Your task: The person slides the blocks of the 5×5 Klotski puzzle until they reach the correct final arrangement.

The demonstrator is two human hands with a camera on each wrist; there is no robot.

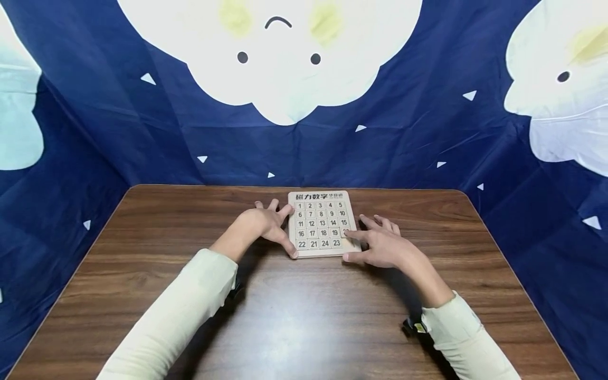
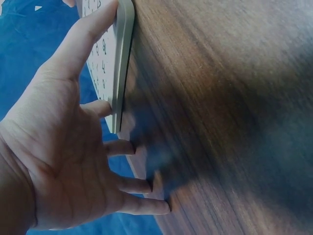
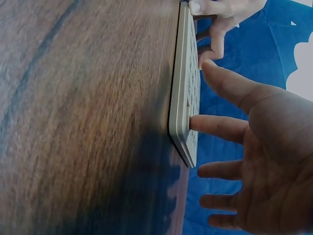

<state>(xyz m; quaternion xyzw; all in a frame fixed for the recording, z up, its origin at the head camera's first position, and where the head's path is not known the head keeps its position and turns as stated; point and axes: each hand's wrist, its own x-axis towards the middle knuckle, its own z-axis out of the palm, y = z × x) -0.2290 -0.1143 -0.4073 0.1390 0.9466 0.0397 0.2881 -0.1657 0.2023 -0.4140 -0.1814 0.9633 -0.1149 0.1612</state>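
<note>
A pale number sliding puzzle point(image 1: 323, 224) lies flat toward the back of the table, with black Chinese characters across its top. Rows of numbered tiles run from 1 upward; the bottom row reads 22, 21, 24, 23, then a bare slot point(image 1: 349, 245) at the right. My left hand point(image 1: 266, 221) is at the board's left side, thumb on the lower left corner, index finger at the left edge, other fingers spread past it onto the table. With its index fingertip, my right hand point(image 1: 382, 244) touches the tile above the slot, partly hiding its number. The right thumb is by the bottom edge.
The brown wood-grain table point(image 1: 285, 316) ends at a rounded back edge. Behind and beside it hangs a dark blue cloth point(image 1: 228, 137) with white clouds and small triangles. Dark wrist devices point(image 1: 412, 327) show under the light sleeves point(image 1: 176, 311).
</note>
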